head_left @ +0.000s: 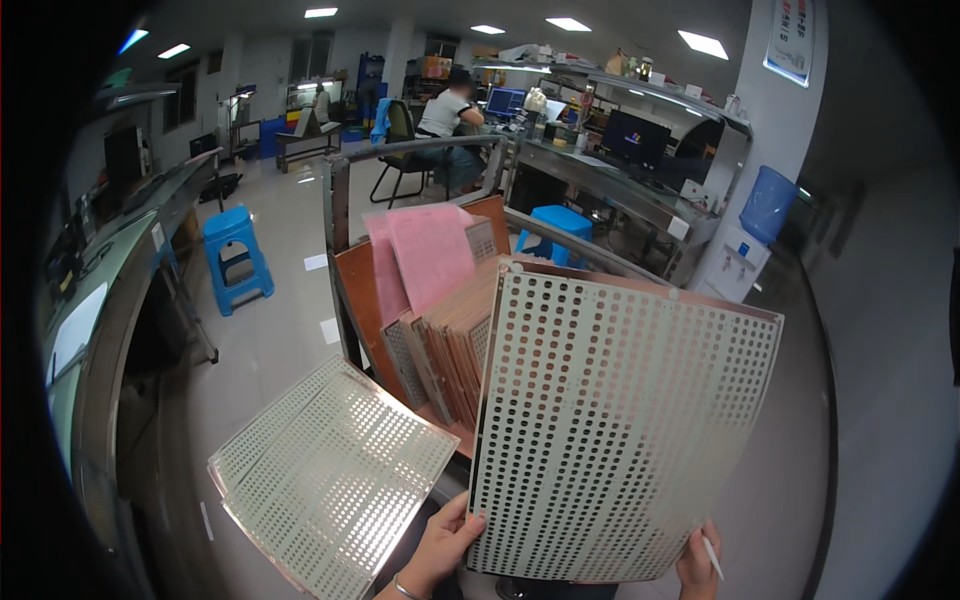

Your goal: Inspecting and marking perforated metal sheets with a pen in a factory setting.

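Note:
A large pale green perforated circuit-board panel [620,430] with copper-coloured edges stands nearly upright in front of me. My left hand [440,548] grips its lower left edge, thumb on the front face. At the lower right corner, my right hand [697,566] is closed on the panel's edge, with a slim white pen [712,557] held between its fingers. The fingers behind the panel are hidden. Left of my left hand, similar perforated panels [330,480] lie in a slightly fanned stack, shining under the light.
Behind the panel, a metal-framed cart [338,210] bears a tight row of upright boards [455,350] and pink sheets [430,255]. Blue stools [238,258] stand around. A workbench [80,300] runs along the left. A water dispenser [732,262] stands right; a seated person [450,120] works farther back.

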### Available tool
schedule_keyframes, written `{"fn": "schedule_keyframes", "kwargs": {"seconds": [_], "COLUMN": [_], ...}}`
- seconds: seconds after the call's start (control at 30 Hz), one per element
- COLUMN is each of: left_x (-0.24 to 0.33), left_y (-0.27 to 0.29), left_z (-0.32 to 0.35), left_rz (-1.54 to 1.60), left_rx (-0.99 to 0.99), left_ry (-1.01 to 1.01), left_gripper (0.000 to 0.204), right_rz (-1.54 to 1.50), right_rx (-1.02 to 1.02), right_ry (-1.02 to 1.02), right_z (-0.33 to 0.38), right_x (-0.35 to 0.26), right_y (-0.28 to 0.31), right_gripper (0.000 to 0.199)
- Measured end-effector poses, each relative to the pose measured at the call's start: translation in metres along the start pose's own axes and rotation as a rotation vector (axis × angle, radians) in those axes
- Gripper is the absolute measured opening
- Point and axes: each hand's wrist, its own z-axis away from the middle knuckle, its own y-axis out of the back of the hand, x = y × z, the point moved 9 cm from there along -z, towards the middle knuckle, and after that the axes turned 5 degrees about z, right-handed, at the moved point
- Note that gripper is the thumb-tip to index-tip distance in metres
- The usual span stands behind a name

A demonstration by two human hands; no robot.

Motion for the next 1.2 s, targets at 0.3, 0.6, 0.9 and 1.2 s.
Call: {"fn": "schedule_keyframes", "kwargs": {"seconds": [0.3, 0.6, 0.9, 1.2], "left_x": [-0.001, 0.003, 0.001, 0.038], "left_y": [0.004, 0.001, 0.007, 0.014], "left_z": [-0.001, -0.003, -0.008, -0.011], "left_rz": [0.007, 0.040, 0.092, 0.161], "left_rx": [0.036, 0.032, 0.070, -0.017], "left_ry": [-0.052, -0.098, -0.063, 0.081], "left_gripper": [0.046, 0.049, 0.054, 0.032], "right_rz": [0.004, -0.002, -0.055, 0.092], "right_rx": [0.126, 0.053, -0.023, 0.033], "right_ry": [-0.064, -0.056, -0.048, -0.010], "right_z": [0.008, 0.006, 0.000, -0.035], "right_x": [0.015, -0.013, -0.018, -0.023], "right_y": [0.023, -0.011, -0.019, -0.033], "right_gripper": [0.041, 0.032, 0.037, 0.041]}}
